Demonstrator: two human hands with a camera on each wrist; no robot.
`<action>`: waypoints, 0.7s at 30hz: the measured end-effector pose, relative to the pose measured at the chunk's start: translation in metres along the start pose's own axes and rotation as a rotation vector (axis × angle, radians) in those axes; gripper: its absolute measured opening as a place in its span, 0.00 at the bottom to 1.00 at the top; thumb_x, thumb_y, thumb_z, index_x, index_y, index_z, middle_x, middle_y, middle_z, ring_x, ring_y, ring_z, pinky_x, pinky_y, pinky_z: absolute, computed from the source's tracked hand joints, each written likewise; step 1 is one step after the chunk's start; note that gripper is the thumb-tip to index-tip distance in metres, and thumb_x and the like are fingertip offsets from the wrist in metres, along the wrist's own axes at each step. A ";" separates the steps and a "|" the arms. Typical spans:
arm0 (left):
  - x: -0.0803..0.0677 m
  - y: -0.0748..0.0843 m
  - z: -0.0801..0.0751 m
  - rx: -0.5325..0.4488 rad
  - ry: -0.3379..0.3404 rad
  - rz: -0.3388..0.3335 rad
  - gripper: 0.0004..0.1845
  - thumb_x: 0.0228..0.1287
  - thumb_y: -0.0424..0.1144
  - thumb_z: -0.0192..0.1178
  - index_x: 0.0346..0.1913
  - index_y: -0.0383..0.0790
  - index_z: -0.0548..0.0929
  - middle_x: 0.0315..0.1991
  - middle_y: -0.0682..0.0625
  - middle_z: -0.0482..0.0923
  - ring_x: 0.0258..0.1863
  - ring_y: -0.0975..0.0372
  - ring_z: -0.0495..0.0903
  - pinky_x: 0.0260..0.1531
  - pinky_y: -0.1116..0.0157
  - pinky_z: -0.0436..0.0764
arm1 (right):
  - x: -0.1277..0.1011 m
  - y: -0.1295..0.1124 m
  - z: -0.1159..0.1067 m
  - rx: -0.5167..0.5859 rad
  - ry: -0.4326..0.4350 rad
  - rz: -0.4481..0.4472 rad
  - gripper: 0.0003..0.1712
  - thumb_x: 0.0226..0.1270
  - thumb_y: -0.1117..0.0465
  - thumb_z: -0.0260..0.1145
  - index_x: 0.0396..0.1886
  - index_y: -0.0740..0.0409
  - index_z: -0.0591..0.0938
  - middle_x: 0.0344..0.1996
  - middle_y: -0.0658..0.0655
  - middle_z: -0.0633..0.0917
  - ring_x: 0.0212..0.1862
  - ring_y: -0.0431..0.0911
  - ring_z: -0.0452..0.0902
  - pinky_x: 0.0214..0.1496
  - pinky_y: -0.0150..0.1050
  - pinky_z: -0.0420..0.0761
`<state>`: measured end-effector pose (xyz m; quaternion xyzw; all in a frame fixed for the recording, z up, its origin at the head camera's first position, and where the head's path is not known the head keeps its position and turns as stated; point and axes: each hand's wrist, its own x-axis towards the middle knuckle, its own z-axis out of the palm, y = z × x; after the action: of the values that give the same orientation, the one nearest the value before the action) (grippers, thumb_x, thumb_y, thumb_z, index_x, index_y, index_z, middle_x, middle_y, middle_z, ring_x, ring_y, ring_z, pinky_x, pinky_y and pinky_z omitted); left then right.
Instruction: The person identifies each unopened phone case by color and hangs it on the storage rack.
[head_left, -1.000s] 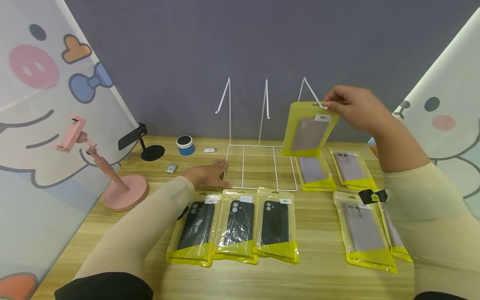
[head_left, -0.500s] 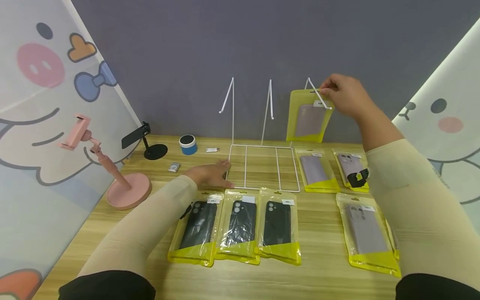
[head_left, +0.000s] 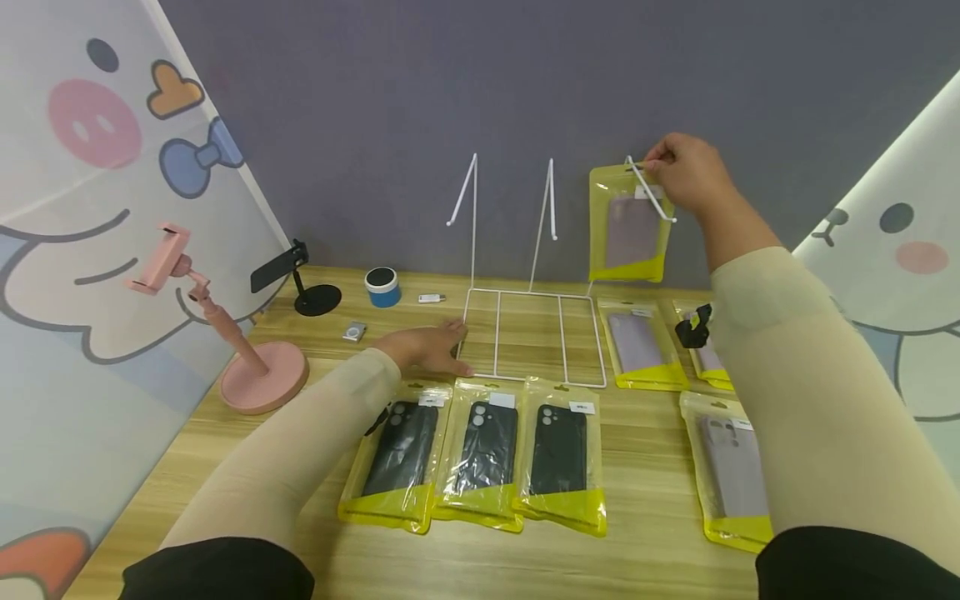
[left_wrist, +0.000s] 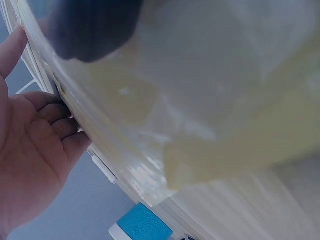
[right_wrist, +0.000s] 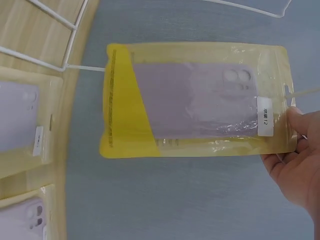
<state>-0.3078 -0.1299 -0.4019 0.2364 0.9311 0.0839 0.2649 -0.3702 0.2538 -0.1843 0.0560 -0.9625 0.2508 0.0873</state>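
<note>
My right hand (head_left: 692,173) pinches the top corner of a packaged lilac phone case (head_left: 632,225). That clear and yellow pouch hangs from the right hook of the white wire rack (head_left: 525,293), near the hook's back end; in the right wrist view the wire passes through the slot of the pouch (right_wrist: 195,100). My left hand (head_left: 429,348) lies at the left edge of the rack's base, thumb spread away from the fingers. Three pouched black phone cases (head_left: 558,450) lie in front of the rack. In the left wrist view, a blurred pouch (left_wrist: 225,150) fills much of the frame.
More pouched lilac cases (head_left: 637,343) lie right of the rack, some partly hidden by my right sleeve. At left stand a pink phone stand (head_left: 262,379), a black phone stand (head_left: 317,300) and a blue-and-white jar (head_left: 382,287). A white USB stick (head_left: 431,298) lies near the jar.
My right hand has moved up and back, sliding the pouched lilac case along the right hook from its front tip toward the back. My left hand has stayed at the rack's base.
</note>
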 end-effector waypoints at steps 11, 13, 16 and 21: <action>-0.001 0.007 0.000 -0.012 -0.003 0.006 0.57 0.61 0.70 0.55 0.79 0.40 0.40 0.80 0.48 0.29 0.79 0.54 0.32 0.77 0.52 0.44 | 0.004 0.011 0.005 0.006 0.055 0.000 0.23 0.77 0.50 0.50 0.55 0.64 0.75 0.44 0.61 0.77 0.46 0.54 0.70 0.46 0.45 0.70; 0.000 0.007 0.000 -0.006 -0.004 0.006 0.57 0.61 0.70 0.55 0.79 0.40 0.40 0.80 0.48 0.29 0.79 0.54 0.33 0.77 0.52 0.44 | 0.002 0.013 0.004 0.020 0.052 -0.001 0.24 0.78 0.50 0.49 0.58 0.65 0.74 0.50 0.65 0.76 0.51 0.57 0.70 0.52 0.49 0.70; 0.000 0.006 0.000 -0.002 -0.010 0.002 0.57 0.61 0.70 0.54 0.79 0.40 0.39 0.80 0.48 0.29 0.79 0.54 0.33 0.77 0.52 0.44 | -0.005 0.016 0.001 0.062 0.057 0.009 0.27 0.78 0.50 0.48 0.64 0.64 0.70 0.58 0.67 0.73 0.60 0.59 0.68 0.61 0.54 0.68; 0.001 0.005 -0.001 0.014 -0.001 0.005 0.57 0.62 0.71 0.54 0.79 0.40 0.39 0.80 0.47 0.29 0.79 0.53 0.33 0.77 0.53 0.44 | -0.022 0.028 -0.007 0.109 0.073 0.010 0.32 0.77 0.45 0.48 0.68 0.62 0.66 0.63 0.66 0.69 0.64 0.59 0.65 0.62 0.57 0.67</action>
<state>-0.3070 -0.1247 -0.4001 0.2407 0.9309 0.0779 0.2636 -0.3525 0.2834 -0.1959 0.0469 -0.9439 0.3051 0.1178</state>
